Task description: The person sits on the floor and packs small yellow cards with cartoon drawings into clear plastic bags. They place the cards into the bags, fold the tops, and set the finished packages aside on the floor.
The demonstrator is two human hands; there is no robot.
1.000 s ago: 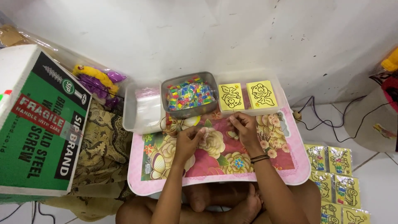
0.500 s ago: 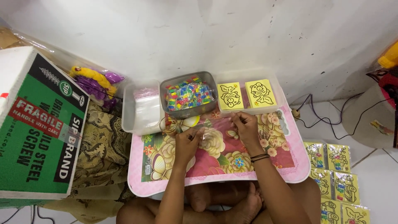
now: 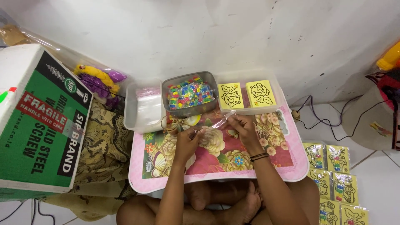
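Both hands, left (image 3: 188,141) and right (image 3: 243,127), pinch a barely visible clear plastic bag (image 3: 221,121).

Table (image 3: 287,166): glossy floral plastic-coated top, smooth. Small bag (image 3: 221,122) between both hands: clear thin plastic film, shiny. Tub (image 3: 166,83) at 12 o'clock: grey translucent plastic, glossy beads inside. Cards (image 3: 230,95) at 1 o'clock: matt yellow paper. Box (image 3: 37,121) at 9 o'clock: printed cardboard, matt. Floor (image 3: 375,183): smooth white tile.
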